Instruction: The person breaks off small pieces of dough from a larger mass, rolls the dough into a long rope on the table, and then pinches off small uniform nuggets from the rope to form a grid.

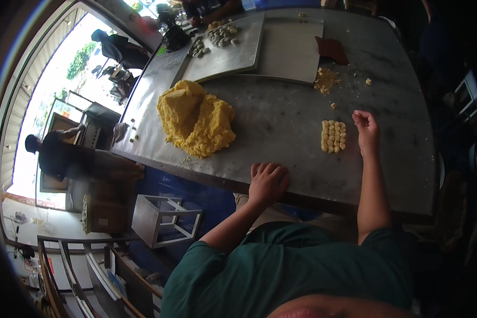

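Observation:
My left hand point(268, 183) rests at the table's near edge, its fingers curled down under the knuckles, so whatever may be in them is hidden. Over the table to the right, my right hand point(368, 132) is closed with fingers bent toward the thumb; I cannot make out anything in it. Just left of it lies a block of small pale dough balls point(333, 137) set in close rows. A big mound of yellow crumbly dough point(196, 119) sits farther left, apart from both hands. Beyond the rows are a small dough bit point(334, 106) and a flattened patch of crumbs point(326, 80).
Two metal trays point(225, 55) point(291, 50) lie at the far side, the left one bearing several greyish-green pieces point(222, 35). A dark red scraper-like piece point(332, 50) touches the right tray. A stool point(167, 217) stands left of me. People point(71, 153) are at the left and far side.

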{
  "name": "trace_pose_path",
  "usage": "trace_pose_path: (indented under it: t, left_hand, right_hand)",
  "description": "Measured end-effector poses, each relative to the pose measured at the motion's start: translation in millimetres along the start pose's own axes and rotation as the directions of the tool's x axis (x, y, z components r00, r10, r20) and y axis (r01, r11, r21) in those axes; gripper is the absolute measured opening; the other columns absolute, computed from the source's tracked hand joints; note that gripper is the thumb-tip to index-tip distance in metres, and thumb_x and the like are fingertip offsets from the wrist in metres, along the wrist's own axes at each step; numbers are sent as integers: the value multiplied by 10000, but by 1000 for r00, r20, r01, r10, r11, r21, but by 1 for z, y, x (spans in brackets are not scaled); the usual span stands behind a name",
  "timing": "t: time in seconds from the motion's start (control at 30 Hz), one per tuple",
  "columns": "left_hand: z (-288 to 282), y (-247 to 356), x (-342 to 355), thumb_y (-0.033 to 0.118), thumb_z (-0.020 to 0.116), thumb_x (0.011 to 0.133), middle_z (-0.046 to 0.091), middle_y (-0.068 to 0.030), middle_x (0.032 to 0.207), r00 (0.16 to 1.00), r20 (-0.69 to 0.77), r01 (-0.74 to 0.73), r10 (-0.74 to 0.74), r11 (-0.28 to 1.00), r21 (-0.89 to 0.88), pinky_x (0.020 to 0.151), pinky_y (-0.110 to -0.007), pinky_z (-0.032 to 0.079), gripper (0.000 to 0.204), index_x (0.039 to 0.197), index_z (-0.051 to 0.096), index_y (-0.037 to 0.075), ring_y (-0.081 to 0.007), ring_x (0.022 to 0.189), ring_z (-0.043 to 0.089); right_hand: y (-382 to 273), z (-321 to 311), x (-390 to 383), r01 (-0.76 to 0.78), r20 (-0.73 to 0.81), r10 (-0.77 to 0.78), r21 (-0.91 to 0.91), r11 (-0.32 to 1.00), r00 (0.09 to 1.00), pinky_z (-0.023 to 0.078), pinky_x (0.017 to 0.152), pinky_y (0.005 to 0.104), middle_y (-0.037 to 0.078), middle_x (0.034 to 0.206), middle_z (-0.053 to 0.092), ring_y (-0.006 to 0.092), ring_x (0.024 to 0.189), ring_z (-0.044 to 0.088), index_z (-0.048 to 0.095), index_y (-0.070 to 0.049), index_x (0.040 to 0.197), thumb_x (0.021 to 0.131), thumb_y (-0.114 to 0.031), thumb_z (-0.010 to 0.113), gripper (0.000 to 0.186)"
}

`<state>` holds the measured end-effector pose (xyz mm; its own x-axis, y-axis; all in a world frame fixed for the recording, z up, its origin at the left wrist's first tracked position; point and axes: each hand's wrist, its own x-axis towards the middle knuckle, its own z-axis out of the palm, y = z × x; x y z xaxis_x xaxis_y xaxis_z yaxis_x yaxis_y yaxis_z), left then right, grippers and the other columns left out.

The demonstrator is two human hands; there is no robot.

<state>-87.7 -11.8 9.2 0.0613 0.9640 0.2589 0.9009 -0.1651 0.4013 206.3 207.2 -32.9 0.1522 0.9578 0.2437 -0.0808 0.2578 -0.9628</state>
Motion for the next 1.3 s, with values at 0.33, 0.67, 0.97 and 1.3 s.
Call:
trace_pose_path:
  t: [0.33, 0.67, 0.97, 1.3]
  left_hand:
    - [-6, -4, 2, 268, 703, 889, 679, -40, 1107, 1000, -1, -18, 18, 998, 56, 1103, -470, 327, 181, 1042, 708, 172, -261, 1154, 601]
    - [12, -10, -3, 267, 702, 894, 675, -63, 1110, 998, 15, -59, 57, 986, 155, 1094, -470, 341, 184, 1046, 700, 162, -275, 1134, 607]
    - [13, -14, -1, 273, 694, 899, 674, -58, 1113, 997, -6, -75, 78, 977, 201, 1094, -466, 340, 190, 1055, 695, 165, -276, 1142, 603]
    - [12, -11, -1, 263, 700, 891, 678, -53, 1117, 997, -4, -77, 79, 978, 193, 1088, -463, 343, 195, 1059, 697, 163, -270, 1136, 605]
  right_hand:
    - [3, 6, 6, -95, -63, 102, 99, 990, 993, 567, 791, 256, 36, 963, 719, 96, 837, 670, 699, 4, 1232, 999, -140, 689, 274]
    - [-23, 0, 0, -144, -23, 151, 204, 968, 988, 560, 841, 292, 80, 1106, 700, 143, 933, 683, 628, 20, 1259, 1011, -127, 668, 291]
    - [-19, -10, 6, -143, -21, 163, 374, 916, 986, 571, 920, 302, 79, 1112, 703, 142, 979, 685, 591, -22, 1366, 1016, -148, 659, 378]
    - [-21, -7, 4, -107, -51, 156, 521, 847, 986, 551, 1022, 353, 128, 1169, 661, 218, 1116, 668, 556, -6, 1399, 996, -114, 676, 434]
